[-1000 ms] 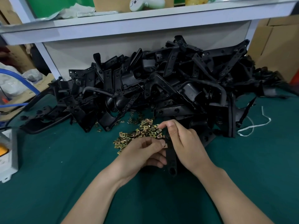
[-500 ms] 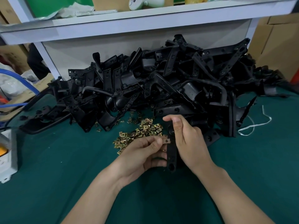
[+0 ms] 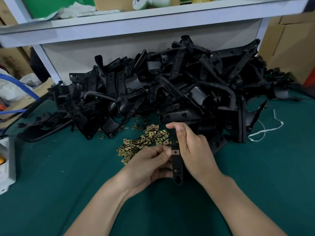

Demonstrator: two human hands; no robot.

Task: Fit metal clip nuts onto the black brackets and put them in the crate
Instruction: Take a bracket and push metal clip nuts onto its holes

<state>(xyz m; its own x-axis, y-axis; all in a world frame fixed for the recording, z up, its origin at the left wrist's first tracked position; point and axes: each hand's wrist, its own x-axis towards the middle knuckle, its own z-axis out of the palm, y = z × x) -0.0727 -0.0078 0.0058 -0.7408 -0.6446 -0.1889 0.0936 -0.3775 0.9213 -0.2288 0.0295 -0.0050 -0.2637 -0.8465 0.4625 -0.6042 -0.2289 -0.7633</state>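
- Bracket [image 3: 176, 165] upright over the mat [image 3: 51, 184], 5 o'clock of frame centre, held between both hands.
- Right hand [image 3: 194, 150] grips bracket from its 3 o'clock side, fingers curled round the upper end, thumb along the front.
- Left hand [image 3: 150, 164] at bracket's 9 o'clock: thumb and forefinger pinched tight at the left edge of a nut [image 3: 175, 152], other fingers curled against the bracket.
- Nut sits on the bracket, mid-length.
- Loose nuts [image 3: 146, 140] on mat, 10 o'clock of bracket, just beside the hands.
- Bracket heap [image 3: 170, 92] at 12 o'clock, under the shelf [image 3: 153, 19].
- White cord [image 3: 265, 130] at 3 o'clock.
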